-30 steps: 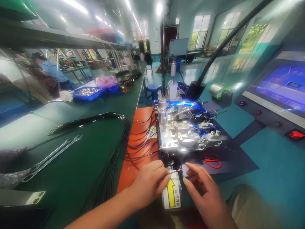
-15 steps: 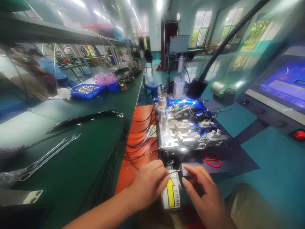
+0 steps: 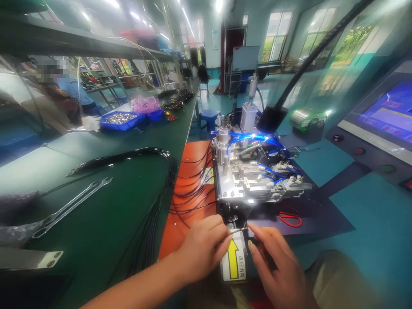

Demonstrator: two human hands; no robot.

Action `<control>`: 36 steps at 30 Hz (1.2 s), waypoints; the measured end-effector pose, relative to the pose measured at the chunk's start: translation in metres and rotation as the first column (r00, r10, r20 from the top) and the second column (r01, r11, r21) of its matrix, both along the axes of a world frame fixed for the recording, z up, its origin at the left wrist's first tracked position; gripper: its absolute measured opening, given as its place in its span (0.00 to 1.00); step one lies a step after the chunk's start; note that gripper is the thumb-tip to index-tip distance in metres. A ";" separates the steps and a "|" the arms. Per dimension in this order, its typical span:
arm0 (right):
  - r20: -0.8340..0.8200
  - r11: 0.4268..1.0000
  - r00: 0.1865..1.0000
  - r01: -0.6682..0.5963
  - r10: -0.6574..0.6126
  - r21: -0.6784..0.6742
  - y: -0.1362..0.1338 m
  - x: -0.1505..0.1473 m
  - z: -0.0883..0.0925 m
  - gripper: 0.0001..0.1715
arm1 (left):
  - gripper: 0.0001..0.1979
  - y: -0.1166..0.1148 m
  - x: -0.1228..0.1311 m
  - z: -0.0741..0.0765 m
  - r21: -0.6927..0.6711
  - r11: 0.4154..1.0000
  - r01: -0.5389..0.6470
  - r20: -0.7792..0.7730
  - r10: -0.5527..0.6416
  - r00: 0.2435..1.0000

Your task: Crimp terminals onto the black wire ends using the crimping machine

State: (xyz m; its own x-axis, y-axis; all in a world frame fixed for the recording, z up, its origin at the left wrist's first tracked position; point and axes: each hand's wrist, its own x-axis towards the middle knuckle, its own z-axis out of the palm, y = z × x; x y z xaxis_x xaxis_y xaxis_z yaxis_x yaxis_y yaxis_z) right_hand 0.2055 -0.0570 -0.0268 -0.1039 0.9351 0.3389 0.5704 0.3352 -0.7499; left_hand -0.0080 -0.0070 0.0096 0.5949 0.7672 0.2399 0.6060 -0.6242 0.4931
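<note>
Between the thumb and curled fingers of my left hand point(image 3: 206, 240) is a thin black cable point(image 3: 236, 231), its end pointing right with fine coloured wires showing at the tip. My right hand point(image 3: 280, 262) is at that tip, index finger close to the wires and thumb held apart below. Whether the index finger touches the wires I cannot tell. Below the cable sits a white guard point(image 3: 240, 246) with a yellow arrow and printed characters. Just beyond both hands stands a metal machine point(image 3: 238, 189) with blue air tubes.
Several black cables run across an orange plate point(image 3: 196, 156) to the machine. Red-handled scissors point(image 3: 290, 219) lie right of it. On the green bench point(image 3: 128, 206) are wrenches point(image 3: 77, 206), a cable bundle point(image 3: 128, 155) and a blue tray point(image 3: 120, 125) of metal parts. A screen panel point(image 3: 386, 116) stands at right.
The camera view has turned slightly left, so the scene sits further right. Both hands keep nearly the same pose, with the wire tips still by my right index finger.
</note>
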 end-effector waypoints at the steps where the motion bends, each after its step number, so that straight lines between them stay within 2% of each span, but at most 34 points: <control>1: -0.002 1.000 1.000 -0.009 0.010 0.010 0.000 0.000 0.000 0.23 | 0.11 0.000 0.000 0.000 0.004 1.000 -0.003 -0.001 0.003 1.000; 6: -0.076 1.000 0.997 0.016 -0.016 0.005 -0.004 -0.006 0.000 0.23 | 0.11 0.000 0.001 -0.001 0.009 1.000 -0.019 0.000 0.019 1.000; 10: -0.122 0.998 0.991 0.059 -0.060 -0.013 -0.005 -0.010 0.002 0.18 | 0.11 0.000 0.001 -0.001 0.024 0.999 -0.028 0.003 0.027 1.000; 18: -0.166 0.969 0.973 0.123 -0.160 -0.216 0.010 -0.012 0.003 0.12 | 0.11 -0.001 0.001 -0.002 0.010 0.999 -0.030 0.020 0.030 0.999; 24: -0.187 0.942 0.951 0.189 -0.246 -0.279 0.014 -0.020 0.004 0.13 | 0.10 -0.001 0.002 -0.004 -0.003 0.999 -0.042 0.067 0.042 0.997; 30: -0.205 0.934 0.936 0.226 -0.288 -0.277 0.016 -0.026 0.005 0.12 | 0.08 -0.002 0.002 -0.004 -0.019 0.998 -0.055 0.147 0.057 0.988; 36: -0.279 0.951 0.922 0.207 -0.267 -0.228 0.020 -0.034 0.003 0.13 | 0.07 -0.003 0.000 -0.004 -0.064 0.998 -0.013 0.175 0.024 0.984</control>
State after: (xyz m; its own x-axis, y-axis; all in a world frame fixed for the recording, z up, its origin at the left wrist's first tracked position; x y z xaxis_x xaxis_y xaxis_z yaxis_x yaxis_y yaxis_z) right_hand 0.1719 -0.0367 -0.0234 0.2079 0.9692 0.1318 0.3508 0.0519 -0.9350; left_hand -0.0075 -0.0100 0.0057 0.5331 0.7947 0.2903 0.5180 -0.5779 0.6307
